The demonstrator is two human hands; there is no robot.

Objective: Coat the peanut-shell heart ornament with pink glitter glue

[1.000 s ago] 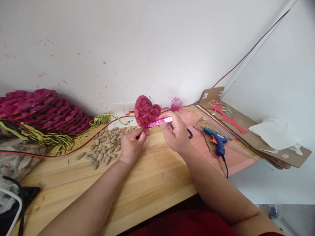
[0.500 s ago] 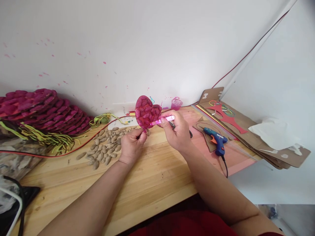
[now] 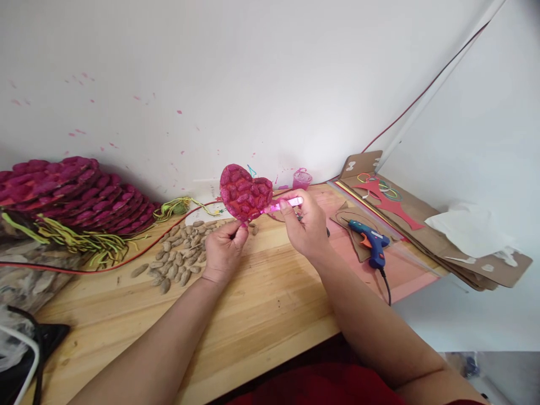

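A magenta heart covered with peanut shells (image 3: 244, 194) is held upright above the table, its lower tip pinched in my left hand (image 3: 225, 247). My right hand (image 3: 307, 225) grips a pink-stained white brush (image 3: 291, 203), whose tip meets the heart's lower right edge. The brush's bristles are too small to make out clearly. Loose unpainted peanuts (image 3: 177, 259) lie on the wooden table (image 3: 261, 315) behind and left of my left hand.
Stacked magenta peanut pieces (image 3: 84, 194) with yellow-green strings stand at the left. A red cord (image 3: 139, 253) crosses the table. A pink-stained cup (image 3: 301, 179) is by the wall. A blue glue gun (image 3: 373, 242) and cardboard (image 3: 464, 264) lie at the right.
The heart has turned to face me more fully and tilted to the left. The brush has moved slightly with it, staying at the lower right edge.
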